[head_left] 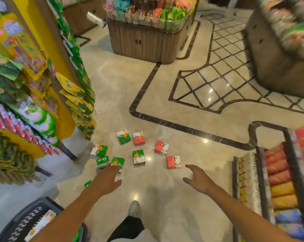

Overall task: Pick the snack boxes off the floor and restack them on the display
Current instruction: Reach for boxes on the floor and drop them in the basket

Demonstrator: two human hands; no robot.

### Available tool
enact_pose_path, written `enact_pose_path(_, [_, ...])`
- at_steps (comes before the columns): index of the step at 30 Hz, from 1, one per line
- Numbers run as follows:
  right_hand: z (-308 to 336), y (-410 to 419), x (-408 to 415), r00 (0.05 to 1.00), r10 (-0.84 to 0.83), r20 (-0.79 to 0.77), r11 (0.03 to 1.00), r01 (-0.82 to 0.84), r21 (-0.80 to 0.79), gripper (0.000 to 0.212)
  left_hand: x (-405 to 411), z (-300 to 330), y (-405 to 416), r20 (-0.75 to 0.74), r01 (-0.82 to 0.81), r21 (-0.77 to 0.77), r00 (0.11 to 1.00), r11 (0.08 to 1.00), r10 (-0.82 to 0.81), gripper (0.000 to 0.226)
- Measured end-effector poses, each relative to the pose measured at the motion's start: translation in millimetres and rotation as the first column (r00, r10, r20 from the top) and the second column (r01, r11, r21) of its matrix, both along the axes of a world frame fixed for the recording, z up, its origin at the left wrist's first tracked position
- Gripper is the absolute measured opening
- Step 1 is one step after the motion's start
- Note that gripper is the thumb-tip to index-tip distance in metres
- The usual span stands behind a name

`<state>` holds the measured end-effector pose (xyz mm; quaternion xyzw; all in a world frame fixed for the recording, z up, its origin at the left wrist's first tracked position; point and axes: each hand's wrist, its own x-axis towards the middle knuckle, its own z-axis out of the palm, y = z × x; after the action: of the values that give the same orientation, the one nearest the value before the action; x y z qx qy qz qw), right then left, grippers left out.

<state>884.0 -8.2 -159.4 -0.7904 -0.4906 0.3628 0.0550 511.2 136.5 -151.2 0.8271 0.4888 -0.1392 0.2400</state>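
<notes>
Several small snack boxes lie scattered on the shiny beige floor. Green ones and red ones are spread apart. My left hand reaches down with fingers spread, over the near edge of a green box; another green box lies just left of it. My right hand hangs open in the air, just below and right of the nearest red box, holding nothing. A sliver of one more green box shows beside my left forearm.
A yellow rack of hanging snack bags stands at left. A dark basket with a box inside sits bottom left. A low display of packets runs along the right. A wooden island stands ahead. My foot is on the floor.
</notes>
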Motion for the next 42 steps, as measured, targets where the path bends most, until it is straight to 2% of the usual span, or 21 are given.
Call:
enact_pose_path(5, [7, 7, 39, 0.972, -0.234, -0.012, 0.972, 0.233, -0.035, 0.074, 59, -13, 69, 0.059, 0.126, -0.016, 0.990, 0.992, -0.125, 0.065])
enact_pose_path(10, [18, 4, 72, 0.926, -0.377, 0.010, 0.925, 0.377, -0.052, 0.057, 136, -18, 122, 0.040, 0.329, -0.026, 0.944, 0.944, -0.328, 0.065])
enact_pose_path(15, [6, -19, 115, 0.854, -0.520, -0.006, 0.851, 0.517, -0.092, 0.073, 221, -32, 144, 0.049, 0.430, -0.082, 0.903, 0.899, -0.427, 0.066])
enact_pose_path(21, [-37, -28, 200, 0.815, -0.579, -0.025, 0.804, 0.565, -0.184, 0.078, 336, -63, 157, 0.017, 0.501, -0.136, 0.864, 0.855, -0.504, 0.069])
enact_pose_path(25, [-95, -19, 280, 0.839, -0.544, -0.016, 0.813, 0.523, -0.256, 0.082, 406, -107, 169, -0.013, 0.479, -0.194, 0.871, 0.856, -0.491, 0.073])
enact_pose_path(28, [-139, 0, 331, 0.857, -0.515, -0.026, 0.825, 0.486, -0.289, 0.080, 456, -166, 188, -0.035, 0.435, -0.225, 0.891, 0.872, -0.453, 0.075])
enact_pose_path(31, [-212, 12, 366, 0.857, -0.514, -0.038, 0.809, 0.469, -0.354, 0.079, 501, -246, 199, -0.053, 0.360, -0.271, 0.920, 0.893, -0.387, 0.071])
enact_pose_path(34, [-323, 19, 381, 0.872, -0.485, -0.073, 0.824, 0.427, -0.371, 0.082, 535, -352, 210, -0.024, 0.282, -0.294, 0.953, 0.913, -0.303, 0.066])
enact_pose_path(38, [-480, 28, 389, 0.908, -0.416, -0.054, 0.848, 0.366, -0.383, 0.084, 556, -525, 216, 0.028, 0.408, -0.268, 0.909, 0.873, -0.417, 0.078])
enact_pose_path(42, [-626, 35, 402, 0.946, -0.324, -0.019, 0.891, 0.299, -0.341, 0.095, 571, -667, 226, 0.065, 0.442, -0.245, 0.896, 0.863, -0.440, 0.071])
